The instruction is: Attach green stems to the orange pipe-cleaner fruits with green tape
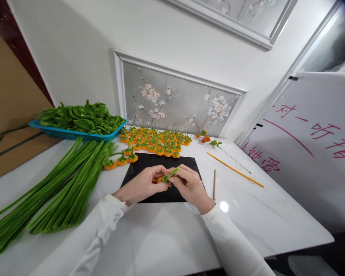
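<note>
Over a black mat (161,198), my left hand (143,184) is closed around a small orange pumpkin-shaped piece (160,179) made of fuzzy stem. My right hand (192,186) pinches the green pipe cleaner (173,173) on its top, which points up and to the right. Fingers hide most of the piece. Behind the mat stand rows of similar orange pumpkins (160,150) with green tops. A few more, such as one orange pumpkin (110,165), lie at the mat's left corner.
Bundles of long green pipe cleaners (74,191) lie at left, below a blue tray (66,134) heaped with green looped leaves (83,118). To the right are an orange flower sprig (206,139), an orange pipe cleaner (235,169) and a thin brown stick (214,184). A whiteboard (304,153) borders the table's right.
</note>
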`<state>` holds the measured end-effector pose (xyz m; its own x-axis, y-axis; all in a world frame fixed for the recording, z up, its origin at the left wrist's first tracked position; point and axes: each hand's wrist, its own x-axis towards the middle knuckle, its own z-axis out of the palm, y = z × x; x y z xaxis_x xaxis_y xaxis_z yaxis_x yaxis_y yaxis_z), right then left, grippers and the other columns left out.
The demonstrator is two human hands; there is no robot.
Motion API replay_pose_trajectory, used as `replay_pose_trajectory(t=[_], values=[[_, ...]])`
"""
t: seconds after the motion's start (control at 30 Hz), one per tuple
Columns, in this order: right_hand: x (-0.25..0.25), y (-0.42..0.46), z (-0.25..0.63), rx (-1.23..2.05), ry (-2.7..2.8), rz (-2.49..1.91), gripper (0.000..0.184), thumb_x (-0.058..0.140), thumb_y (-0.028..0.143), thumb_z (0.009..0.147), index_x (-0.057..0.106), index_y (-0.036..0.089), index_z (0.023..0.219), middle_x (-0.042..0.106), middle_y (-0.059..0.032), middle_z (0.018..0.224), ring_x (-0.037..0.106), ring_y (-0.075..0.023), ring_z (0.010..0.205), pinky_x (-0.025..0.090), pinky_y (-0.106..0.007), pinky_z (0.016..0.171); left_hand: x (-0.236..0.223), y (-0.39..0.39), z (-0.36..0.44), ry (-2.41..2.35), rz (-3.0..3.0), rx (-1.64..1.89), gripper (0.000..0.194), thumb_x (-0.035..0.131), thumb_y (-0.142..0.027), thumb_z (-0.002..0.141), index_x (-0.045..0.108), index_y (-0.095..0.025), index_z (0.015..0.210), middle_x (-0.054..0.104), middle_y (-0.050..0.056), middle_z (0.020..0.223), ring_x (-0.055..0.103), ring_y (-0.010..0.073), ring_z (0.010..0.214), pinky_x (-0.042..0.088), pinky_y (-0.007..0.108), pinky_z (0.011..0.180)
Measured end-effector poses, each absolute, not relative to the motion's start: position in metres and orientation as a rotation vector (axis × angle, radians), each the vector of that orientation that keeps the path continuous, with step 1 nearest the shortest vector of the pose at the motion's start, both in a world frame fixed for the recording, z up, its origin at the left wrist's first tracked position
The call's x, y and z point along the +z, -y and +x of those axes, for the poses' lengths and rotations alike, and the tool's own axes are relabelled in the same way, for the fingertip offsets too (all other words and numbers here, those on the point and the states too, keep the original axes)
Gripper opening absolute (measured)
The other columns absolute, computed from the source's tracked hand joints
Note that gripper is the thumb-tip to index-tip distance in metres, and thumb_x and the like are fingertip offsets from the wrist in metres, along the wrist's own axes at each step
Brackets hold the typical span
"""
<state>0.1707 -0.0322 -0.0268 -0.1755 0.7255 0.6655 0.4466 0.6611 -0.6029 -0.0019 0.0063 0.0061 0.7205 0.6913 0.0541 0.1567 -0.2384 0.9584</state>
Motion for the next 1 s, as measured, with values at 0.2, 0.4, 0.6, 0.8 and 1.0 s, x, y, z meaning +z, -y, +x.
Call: replay_pose_trajectory(t=[0.2,0.4,0.6,0.8,1.0], values=[[-0.027,0.033,0.173,0.509,1.756,-0.847,0.012,0.058,0.019,0.085,0.068,0.022,0.08,0.061,-0.0038,0.083,0.059,-0.0141,0.07,0.049,-0.028,0.062,0.017,0.0,-0.007,-0.617,1.684,0.444,0.028,0.057,-0.019,0.076,0.042,-0.021,0.1,0.062,-0.001,0.08,0.045,0.0077,0.057,0.033,0.021,0.052],[-0.028,0.03,0.171,0.411,1.675,-0.927,0.013,0.058,0.02,0.084,0.062,0.019,0.071,0.06,-0.003,0.077,0.057,-0.0149,0.071,0.047,-0.027,0.062,0.005,0.0,0.001,-0.703,1.842,0.683,0.044,0.073,-0.023,0.066,0.043,-0.022,0.098,0.05,-0.001,0.092,0.049,0.0091,0.068,0.042,0.022,0.058],[-0.025,0.03,0.175,0.335,1.638,-0.961,0.013,0.056,0.019,0.085,0.063,0.019,0.074,0.062,-0.0039,0.079,0.058,-0.0152,0.072,0.046,-0.027,0.062,0.002,0.0,0.007,-0.631,1.72,0.769,0.018,0.061,-0.023,0.079,0.047,-0.02,0.089,0.052,-0.003,0.083,0.056,0.0105,0.072,0.046,0.025,0.067],[-0.021,0.031,0.177,0.376,1.633,-0.918,0.013,0.056,0.02,0.085,0.063,0.019,0.074,0.061,-0.0039,0.08,0.058,-0.0149,0.072,0.049,-0.028,0.064,0.013,0.002,0.003,-0.559,1.362,0.675,0.019,0.054,-0.027,0.084,0.044,-0.023,0.1,0.061,-0.002,0.077,0.061,0.0116,0.069,0.048,0.025,0.066],[-0.025,0.033,0.173,0.369,1.649,-0.971,0.014,0.055,0.023,0.086,0.06,0.018,0.074,0.056,-0.0025,0.074,0.049,-0.0123,0.062,0.041,-0.025,0.054,0.007,0.001,0.005,-0.589,1.456,0.683,0.024,0.056,-0.035,0.083,0.048,-0.021,0.101,0.059,0.002,0.091,0.061,0.0138,0.077,0.05,0.027,0.069]])
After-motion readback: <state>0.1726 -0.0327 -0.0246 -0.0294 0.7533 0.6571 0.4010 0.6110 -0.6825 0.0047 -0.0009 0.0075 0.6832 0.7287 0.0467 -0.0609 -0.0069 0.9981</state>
